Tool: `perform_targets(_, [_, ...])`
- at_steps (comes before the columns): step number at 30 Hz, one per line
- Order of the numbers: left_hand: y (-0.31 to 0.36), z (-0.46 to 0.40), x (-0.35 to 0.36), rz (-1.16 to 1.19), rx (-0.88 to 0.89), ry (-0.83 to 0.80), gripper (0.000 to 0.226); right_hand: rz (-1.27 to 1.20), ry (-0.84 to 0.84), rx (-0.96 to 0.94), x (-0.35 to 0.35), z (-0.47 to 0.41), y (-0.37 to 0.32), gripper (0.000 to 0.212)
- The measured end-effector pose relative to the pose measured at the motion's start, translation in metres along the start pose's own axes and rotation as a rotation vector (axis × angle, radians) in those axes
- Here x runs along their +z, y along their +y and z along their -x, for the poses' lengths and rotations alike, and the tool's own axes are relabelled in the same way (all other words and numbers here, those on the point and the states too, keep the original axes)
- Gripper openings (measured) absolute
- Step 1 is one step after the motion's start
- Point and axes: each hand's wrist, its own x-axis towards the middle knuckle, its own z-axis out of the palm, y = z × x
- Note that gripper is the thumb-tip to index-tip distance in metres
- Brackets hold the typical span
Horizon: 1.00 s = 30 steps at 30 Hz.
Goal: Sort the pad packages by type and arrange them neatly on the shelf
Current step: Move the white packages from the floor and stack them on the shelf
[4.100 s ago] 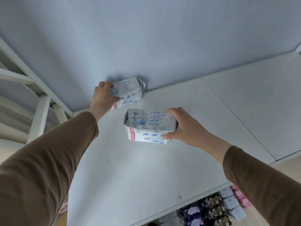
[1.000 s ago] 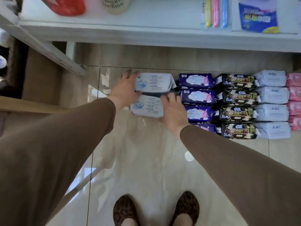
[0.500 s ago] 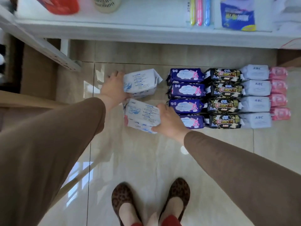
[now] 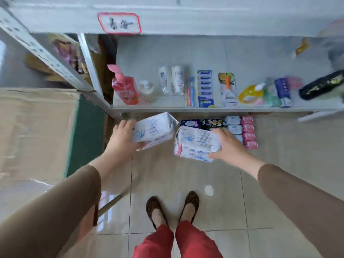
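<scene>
Each hand carries one white pad package with blue print, lifted clear of the floor at the centre of the frame. The left hand (image 4: 123, 140) grips the left package (image 4: 153, 130) at its left end, fingers over the top and thumb under the lower edge. The right hand (image 4: 228, 144) wraps the right end of the right package (image 4: 195, 143), thumb below and fingers spread across the top; this package shows a pink stripe on its lower left side. The two packages look like the same type and sit close together without touching.

Behind them, just right of centre, the remaining stock lies on the floor (image 4: 186, 179) in tidy columns by type: purple packages (image 4: 189, 122), black packages (image 4: 213, 121), pale lilac packages (image 4: 232, 121) and pink packages (image 4: 247, 127). The right package and right hand hide the lower parts of the purple and black columns, so their counts cannot be told.

The lower shelf (image 4: 204, 108) across the middle of the frame holds only toiletries, among them a pink pump bottle (image 4: 124, 88), toothbrushes (image 4: 190, 92) and a blue packet (image 4: 205, 88); no pads are visible there. A labelled shelf edge (image 4: 119, 23) runs across the top of the frame.

Judging from this, sorting looks largely done, since the floor stock is already grouped. Shelving looks far from complete: the two packages in hand are not yet placed, and all four floor columns appear to await moving.
</scene>
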Motion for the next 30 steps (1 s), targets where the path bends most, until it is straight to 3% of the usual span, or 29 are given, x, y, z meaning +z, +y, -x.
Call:
perform_targets(7, [0.080, 0.054, -0.162, 0.001, 0.164, 0.146, 0.086, 0.054, 0.161, -0.103, -0.162, 0.074, -0.081, 0.098])
perform_targets(11, [0.113, 0.048, -0.232, -0.038, 0.248, 0.217, 0.085, 0.097, 0.264, -0.174, -0.236, 0.094, -0.105, 0.092])
perform_targets(21, [0.196, -0.082, -0.350, -0.073, 0.324, 0.342, 0.087, 0.074, 0.458, -0.270, -0.375, 0.026, -0.138, 0.086])
perform_targets(30, [0.222, -0.223, -0.402, -0.037, 0.270, 0.321, 0.085, 0.050, 0.448, -0.278, -0.404, -0.053, -0.178, 0.082])
